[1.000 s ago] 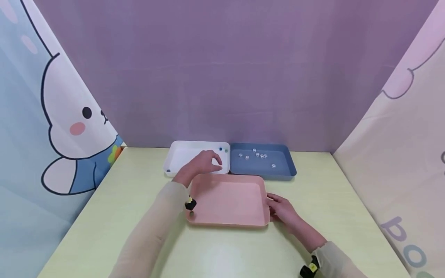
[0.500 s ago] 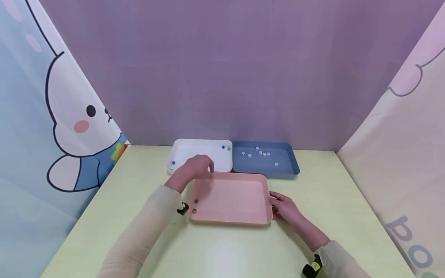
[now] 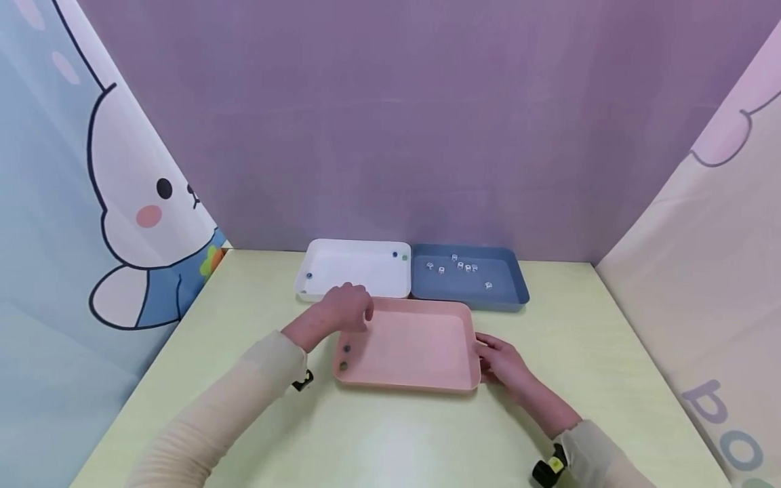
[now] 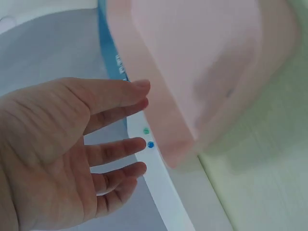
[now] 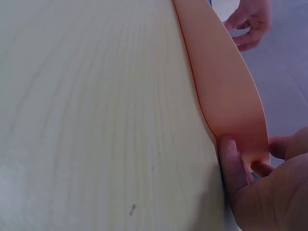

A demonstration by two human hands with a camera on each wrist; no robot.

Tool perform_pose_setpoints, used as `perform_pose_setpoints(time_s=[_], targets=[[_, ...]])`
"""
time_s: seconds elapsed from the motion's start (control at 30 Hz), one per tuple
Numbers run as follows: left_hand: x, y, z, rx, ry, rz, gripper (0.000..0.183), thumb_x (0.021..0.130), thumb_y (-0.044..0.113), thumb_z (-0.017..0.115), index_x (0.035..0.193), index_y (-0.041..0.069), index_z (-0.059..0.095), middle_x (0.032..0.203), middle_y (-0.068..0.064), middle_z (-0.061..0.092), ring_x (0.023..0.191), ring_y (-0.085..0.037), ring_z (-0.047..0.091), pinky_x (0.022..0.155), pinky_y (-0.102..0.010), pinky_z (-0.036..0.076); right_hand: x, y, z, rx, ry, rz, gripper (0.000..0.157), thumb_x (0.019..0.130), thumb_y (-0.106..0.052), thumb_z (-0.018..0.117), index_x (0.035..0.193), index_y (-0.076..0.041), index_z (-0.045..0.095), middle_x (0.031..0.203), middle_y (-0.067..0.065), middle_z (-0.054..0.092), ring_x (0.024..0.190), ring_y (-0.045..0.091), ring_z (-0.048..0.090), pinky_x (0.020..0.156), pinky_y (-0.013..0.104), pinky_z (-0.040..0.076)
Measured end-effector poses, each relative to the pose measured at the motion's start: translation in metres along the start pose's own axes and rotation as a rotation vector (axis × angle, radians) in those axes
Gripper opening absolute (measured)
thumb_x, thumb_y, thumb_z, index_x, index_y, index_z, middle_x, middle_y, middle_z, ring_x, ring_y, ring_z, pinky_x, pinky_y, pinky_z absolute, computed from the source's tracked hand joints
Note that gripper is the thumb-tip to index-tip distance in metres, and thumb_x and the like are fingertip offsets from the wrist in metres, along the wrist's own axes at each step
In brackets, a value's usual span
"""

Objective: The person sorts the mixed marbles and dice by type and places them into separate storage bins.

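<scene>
My left hand [image 3: 344, 308] hovers over the far left corner of a pink tray [image 3: 421, 352], fingers loosely bent. In the left wrist view its thumb and fingers stand apart with nothing between them. Two small dark round beads [image 3: 346, 348] lie at the tray's left side. My right hand [image 3: 503, 362] holds the tray's right edge; in the right wrist view the thumb [image 5: 229, 147] presses on the outer wall and other fingers touch near the rim. Behind is a white tray [image 3: 354, 264] with blue beads [image 3: 309, 276] and green ones [image 3: 405, 257].
A dark blue tray [image 3: 500, 298] stands right of the white one, holding several small white cubes with dark marks [image 3: 460, 265]. All three trays sit on a pale wooden table [image 3: 390, 440]. A purple backdrop [image 3: 390, 122] rises behind; printed cloths hang at both sides.
My left hand has moved back from over the white tray to the pink tray's far left corner. One more bead shows at the pink tray's left side. My right hand stays at the edge.
</scene>
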State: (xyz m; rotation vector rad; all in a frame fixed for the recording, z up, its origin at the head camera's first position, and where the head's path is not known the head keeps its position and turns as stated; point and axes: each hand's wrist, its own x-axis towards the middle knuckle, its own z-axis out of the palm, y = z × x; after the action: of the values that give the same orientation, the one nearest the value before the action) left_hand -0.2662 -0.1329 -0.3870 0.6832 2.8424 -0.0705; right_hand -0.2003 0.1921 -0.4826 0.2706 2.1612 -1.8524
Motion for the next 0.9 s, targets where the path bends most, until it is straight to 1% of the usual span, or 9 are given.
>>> perform_pose_setpoints(time_s=[0.13, 0.2, 0.3, 0.4, 0.5, 0.53, 0.73, 0.83, 0.9], targets=[[-0.004, 0.001, 0.002, -0.003, -0.057, 0.004, 0.009, 0.081, 0.021, 0.076, 0.090, 0.020, 0.074, 0.090, 0.006, 0.058, 0.088, -0.021, 0.048, 0.076, -0.040, 0.045, 0.001, -0.001, -0.001, 0.004, -0.003, -0.002, 0.047, 0.101, -0.021, 0.052, 0.144, -0.002, 0.044, 0.099, 0.015, 0.065, 0.078, 0.021, 0.062, 0.063, 0.031, 0.055], [-0.005, 0.000, 0.006, 0.020, -0.073, 0.011, 0.007, 0.080, 0.018, 0.076, 0.085, 0.021, 0.072, 0.086, 0.008, 0.058, 0.086, -0.021, 0.047, 0.076, -0.040, 0.044, 0.002, 0.000, -0.001, 0.003, -0.001, 0.002, 0.047, 0.101, -0.021, 0.052, 0.144, -0.003, 0.045, 0.099, 0.015, 0.065, 0.078, 0.021, 0.063, 0.063, 0.031, 0.055], [-0.007, 0.000, 0.013, 0.094, -0.065, 0.034, 0.012, 0.080, 0.016, 0.075, 0.073, 0.022, 0.068, 0.078, 0.010, 0.057, 0.083, -0.020, 0.046, 0.074, -0.039, 0.043, 0.004, 0.001, -0.002, 0.000, 0.004, 0.003, 0.047, 0.101, -0.021, 0.052, 0.144, -0.003, 0.045, 0.099, 0.014, 0.066, 0.078, 0.020, 0.063, 0.062, 0.031, 0.055], [-0.009, 0.003, 0.020, 0.197, -0.069, 0.050, 0.021, 0.080, 0.018, 0.076, 0.065, 0.021, 0.061, 0.075, 0.006, 0.053, 0.081, -0.020, 0.046, 0.071, -0.039, 0.044, 0.004, 0.001, -0.002, -0.003, 0.000, 0.004, 0.047, 0.101, -0.021, 0.052, 0.144, -0.003, 0.044, 0.100, 0.015, 0.066, 0.078, 0.020, 0.063, 0.063, 0.031, 0.056], [-0.011, 0.009, 0.022, 0.292, -0.089, 0.054, 0.028, 0.071, 0.029, 0.086, 0.066, 0.018, 0.060, 0.076, 0.002, 0.052, 0.082, -0.021, 0.047, 0.072, -0.039, 0.045, 0.003, 0.000, -0.002, -0.005, 0.002, 0.006, 0.047, 0.101, -0.021, 0.052, 0.144, -0.003, 0.045, 0.100, 0.015, 0.066, 0.078, 0.021, 0.063, 0.063, 0.032, 0.056], [-0.012, 0.011, 0.023, 0.315, -0.095, 0.054, 0.029, 0.070, 0.029, 0.087, 0.068, 0.017, 0.060, 0.077, 0.002, 0.052, 0.082, -0.021, 0.047, 0.073, -0.039, 0.046, 0.003, 0.000, -0.001, -0.008, 0.000, 0.008, 0.047, 0.101, -0.022, 0.052, 0.144, -0.003, 0.045, 0.100, 0.015, 0.065, 0.078, 0.020, 0.062, 0.063, 0.032, 0.055], [-0.012, 0.019, 0.026, 0.429, -0.101, 0.057, 0.019, 0.073, 0.024, 0.083, 0.077, 0.017, 0.065, 0.077, 0.001, 0.056, 0.085, -0.018, 0.047, 0.074, -0.039, 0.048, 0.005, 0.000, -0.001, -0.006, 0.005, 0.011, 0.047, 0.101, -0.022, 0.053, 0.144, -0.004, 0.045, 0.101, 0.014, 0.065, 0.079, 0.020, 0.062, 0.063, 0.031, 0.055], [-0.012, 0.021, 0.028, 0.477, -0.108, 0.050, 0.027, 0.066, 0.028, 0.088, 0.080, 0.018, 0.067, 0.077, 0.001, 0.057, 0.086, -0.019, 0.046, 0.073, -0.038, 0.047, 0.004, 0.000, -0.001, 0.003, 0.007, 0.008, 0.048, 0.100, -0.022, 0.054, 0.143, -0.003, 0.045, 0.102, 0.015, 0.065, 0.079, 0.020, 0.062, 0.063, 0.031, 0.055], [-0.011, 0.022, 0.030, 0.505, -0.113, 0.046, 0.026, 0.067, 0.027, 0.087, 0.079, 0.018, 0.066, 0.076, 0.001, 0.056, 0.084, -0.019, 0.045, 0.072, -0.037, 0.047, 0.004, 0.000, -0.002, 0.000, 0.001, 0.010, 0.048, 0.100, -0.022, 0.053, 0.144, -0.002, 0.045, 0.102, 0.015, 0.065, 0.079, 0.020, 0.062, 0.063, 0.031, 0.055]])
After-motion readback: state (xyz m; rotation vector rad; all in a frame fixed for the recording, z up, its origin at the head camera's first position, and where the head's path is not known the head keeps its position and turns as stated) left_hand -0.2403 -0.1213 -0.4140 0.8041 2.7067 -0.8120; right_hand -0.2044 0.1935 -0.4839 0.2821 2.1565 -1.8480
